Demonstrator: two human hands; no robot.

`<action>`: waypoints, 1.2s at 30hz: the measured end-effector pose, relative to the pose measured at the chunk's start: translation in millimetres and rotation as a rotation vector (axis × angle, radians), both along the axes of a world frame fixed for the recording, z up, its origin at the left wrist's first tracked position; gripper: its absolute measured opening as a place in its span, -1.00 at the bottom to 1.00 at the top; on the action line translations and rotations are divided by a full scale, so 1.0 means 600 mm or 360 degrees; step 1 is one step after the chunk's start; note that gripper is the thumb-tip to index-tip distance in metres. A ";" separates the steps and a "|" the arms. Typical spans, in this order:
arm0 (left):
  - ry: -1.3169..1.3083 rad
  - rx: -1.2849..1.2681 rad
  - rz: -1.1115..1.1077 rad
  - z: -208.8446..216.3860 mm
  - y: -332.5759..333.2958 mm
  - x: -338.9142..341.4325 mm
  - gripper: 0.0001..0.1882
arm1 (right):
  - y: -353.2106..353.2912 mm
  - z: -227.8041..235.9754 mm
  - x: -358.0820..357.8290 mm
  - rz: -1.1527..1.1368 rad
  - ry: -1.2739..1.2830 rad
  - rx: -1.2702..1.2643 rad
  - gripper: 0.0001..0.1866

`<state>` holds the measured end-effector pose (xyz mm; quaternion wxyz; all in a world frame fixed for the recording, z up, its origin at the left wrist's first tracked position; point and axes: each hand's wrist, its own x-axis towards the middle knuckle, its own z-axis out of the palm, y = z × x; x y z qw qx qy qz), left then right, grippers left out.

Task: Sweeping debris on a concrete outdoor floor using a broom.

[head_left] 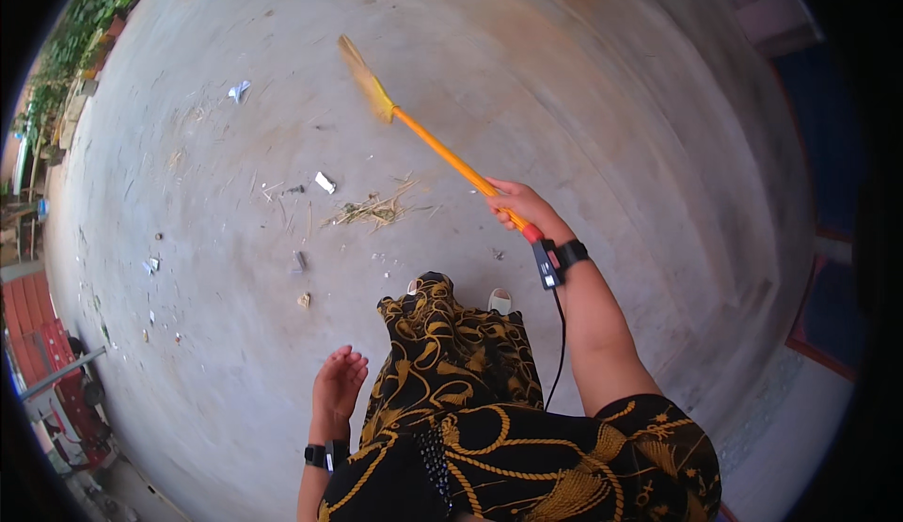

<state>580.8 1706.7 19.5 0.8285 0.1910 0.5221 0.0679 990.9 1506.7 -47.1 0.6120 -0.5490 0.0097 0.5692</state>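
Observation:
My right hand (520, 204) is closed round the orange handle of a broom (442, 150), near the handle's red end. The broom reaches away to the far left, and its yellowish bristle head (365, 78) is smeared by motion; whether it touches the floor I cannot tell. My left hand (340, 381) hangs beside my black and gold dress, holding nothing, with its fingers slightly curled and apart. Between my feet and the broom head lies a small heap of dry straw (376, 210) on the grey floor. A white scrap (325, 182) lies beside it.
Scattered litter dots the concrete floor (235, 334), including a blue-white scrap (239, 91) and a brownish lump (304, 301). Potted plants (94, 42) line the far left edge. A red vehicle (71, 400) stands at the left. Dark blue panels (828, 136) border the right side.

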 end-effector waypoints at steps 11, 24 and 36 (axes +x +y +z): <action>-0.0089 -0.0073 -0.0040 -0.006 0.057 0.012 -0.81 | -0.229 0.053 -0.162 -0.0359 -0.0302 -0.0924 -0.50; 0.0008 -0.0002 0.0199 -0.012 0.085 -0.124 -0.81 | 0.141 -0.084 -0.332 0.0459 0.0161 -0.0175 -0.88; -0.0149 0.0131 0.0405 -0.012 0.010 -0.272 -0.77 | 0.140 -0.027 -0.335 0.0245 0.0293 0.0134 -0.42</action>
